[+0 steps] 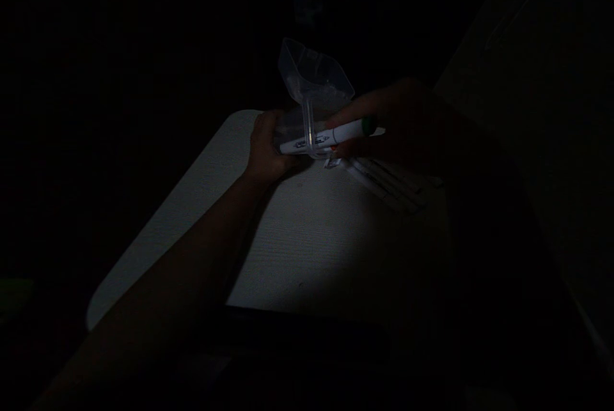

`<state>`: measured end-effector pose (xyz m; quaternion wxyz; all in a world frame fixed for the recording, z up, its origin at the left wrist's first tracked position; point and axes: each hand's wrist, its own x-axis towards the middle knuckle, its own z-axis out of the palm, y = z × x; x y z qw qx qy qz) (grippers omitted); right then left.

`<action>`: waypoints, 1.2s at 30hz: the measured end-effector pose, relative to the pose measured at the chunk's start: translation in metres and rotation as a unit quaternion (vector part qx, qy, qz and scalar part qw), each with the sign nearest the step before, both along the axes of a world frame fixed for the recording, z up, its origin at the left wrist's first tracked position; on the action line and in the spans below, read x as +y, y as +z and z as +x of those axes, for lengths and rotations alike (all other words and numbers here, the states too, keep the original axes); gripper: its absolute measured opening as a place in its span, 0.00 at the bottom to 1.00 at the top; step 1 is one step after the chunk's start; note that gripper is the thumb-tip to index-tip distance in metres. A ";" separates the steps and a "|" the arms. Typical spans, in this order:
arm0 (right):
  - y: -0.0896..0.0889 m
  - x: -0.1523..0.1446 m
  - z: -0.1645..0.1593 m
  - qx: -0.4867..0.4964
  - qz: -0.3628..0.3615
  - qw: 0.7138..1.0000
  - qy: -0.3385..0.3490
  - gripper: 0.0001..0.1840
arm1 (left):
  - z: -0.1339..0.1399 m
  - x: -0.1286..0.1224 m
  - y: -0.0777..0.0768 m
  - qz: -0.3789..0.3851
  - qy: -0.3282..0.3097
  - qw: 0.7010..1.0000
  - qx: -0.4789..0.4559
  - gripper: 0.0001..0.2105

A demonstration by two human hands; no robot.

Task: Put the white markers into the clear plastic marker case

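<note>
A clear plastic case lies on its side near the far end of the table, its hinged lid tipped up. My left hand wraps round the closed end of the case. At the case's mouth, my right hand grips a white marker with a dark green end. The marker lies lengthwise, its left part inside or just in front of the case; I cannot tell which. Below my right hand, several more white markers rest side by side on the table, partly in shadow.
The pale wood-grain table has rounded corners and a dark edge towards me. The scene is very dim, with light only about the table's middle. A dull surface rises at the right. Most surroundings are lost in darkness.
</note>
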<state>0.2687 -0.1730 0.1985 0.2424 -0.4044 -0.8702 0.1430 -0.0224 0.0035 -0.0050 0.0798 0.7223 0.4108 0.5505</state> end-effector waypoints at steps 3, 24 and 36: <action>0.002 -0.001 -0.008 -0.002 -0.077 0.997 0.016 0.19 | 0.001 -0.001 0.000 -0.019 0.005 1.000 -0.001 0.42; -0.030 0.019 -0.035 -0.041 -0.138 0.989 0.041 0.23 | 0.002 0.008 0.000 0.003 -0.020 1.000 -0.005 0.42; -0.023 0.017 -0.034 -0.044 -0.095 0.994 0.042 0.19 | -0.004 0.011 -0.003 0.006 -0.027 1.000 0.005 0.46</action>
